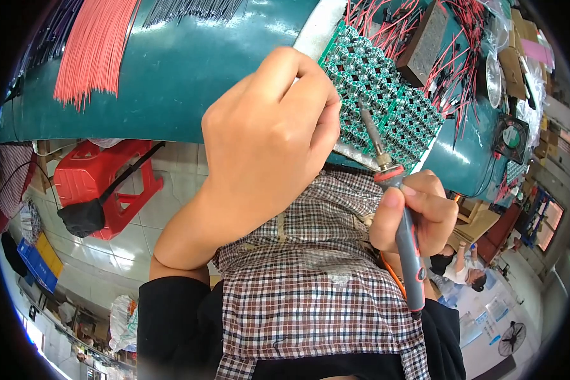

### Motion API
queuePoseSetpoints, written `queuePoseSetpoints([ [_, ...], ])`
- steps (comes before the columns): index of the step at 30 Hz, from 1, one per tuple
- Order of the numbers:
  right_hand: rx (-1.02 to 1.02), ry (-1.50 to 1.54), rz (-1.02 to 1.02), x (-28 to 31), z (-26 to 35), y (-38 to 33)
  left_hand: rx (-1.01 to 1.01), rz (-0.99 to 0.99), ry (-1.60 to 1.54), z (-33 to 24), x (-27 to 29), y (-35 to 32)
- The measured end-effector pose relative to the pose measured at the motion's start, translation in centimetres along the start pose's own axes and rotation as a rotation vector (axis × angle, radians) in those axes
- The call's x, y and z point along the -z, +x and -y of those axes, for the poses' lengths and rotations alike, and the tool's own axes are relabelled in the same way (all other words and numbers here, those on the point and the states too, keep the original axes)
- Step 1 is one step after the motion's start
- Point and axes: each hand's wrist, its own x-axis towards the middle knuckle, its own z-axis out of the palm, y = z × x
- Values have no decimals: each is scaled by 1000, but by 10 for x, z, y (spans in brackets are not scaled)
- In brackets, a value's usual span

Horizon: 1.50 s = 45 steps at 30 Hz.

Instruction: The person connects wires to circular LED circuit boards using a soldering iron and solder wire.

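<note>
My right hand [418, 212] grips a grey and red soldering iron [406, 237], its metal tip pointing up over a green panel of small circuit boards [411, 126]. The tip lies over the panel's middle; whether it touches a board I cannot tell. My left hand [272, 120] is closed above the panel's left edge, thumb and fingers pressed together. What it pinches, if anything, is hidden behind the fingers. The panel rests on a pale board [318, 28] on the green table, with a dark rectangular block [423, 44] at its far right side.
Red wires [465, 57] with dark connectors spread behind and right of the panel. A bundle of red wires [98, 47] lies at the far left, beside dark wires [193, 9]. A small black fan [512, 136] stands at the table's right. A red stool [104, 183] is below left.
</note>
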Motion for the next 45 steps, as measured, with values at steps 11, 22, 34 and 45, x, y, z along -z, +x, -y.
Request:
queuePoseSetpoints([
  [11, -8, -1, -48, -15, -3, -3, 5, -32, -49, 3, -11, -2],
  [22, 52, -77, -43, -24, -2, -8, 2, -25, -67, 4, -15, -1],
  [34, 4, -41, -6, -1, 7, -6, 17, -3, -104, 3, -7, -3],
  [45, 7, 7, 18, -8, 9, -13, 4, 12, -45, 5, -1, -16],
])
